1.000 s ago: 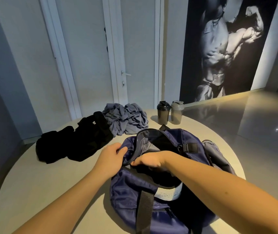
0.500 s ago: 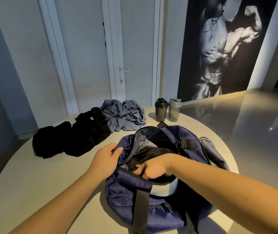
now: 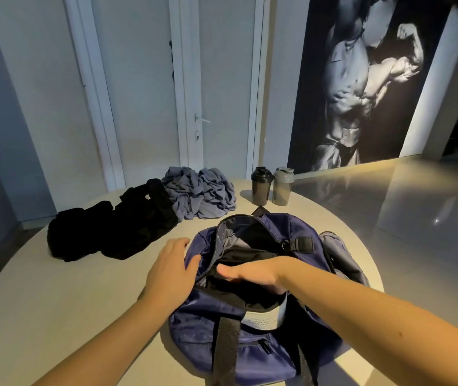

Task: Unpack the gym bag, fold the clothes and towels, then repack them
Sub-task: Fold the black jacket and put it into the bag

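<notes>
A navy gym bag (image 3: 194, 324) lies unzipped on a round pale table (image 3: 55, 302), with a black garment (image 3: 247, 253) showing in its mouth. My left hand (image 3: 170, 270) rests flat on the bag's left side, fingers straight and thumb on the fabric by the zipper edge. My right hand (image 3: 250, 275) reaches into the opening over the black garment. Its thumb points left and its fingers are hidden inside the bag. A heap of black clothes (image 3: 116, 232) and a crumpled grey-blue cloth (image 3: 200, 193) lie unfolded at the table's far left.
Two shaker bottles, one black (image 3: 261, 186) and one grey (image 3: 283, 188), stand at the table's far edge behind the bag. A white door (image 3: 222, 93) and a large wall poster (image 3: 367, 79) are beyond. Glossy floor lies to the right.
My left hand has let go of the bag's rim and now lies flat on its side. My right hand has gone deeper into the opening.
</notes>
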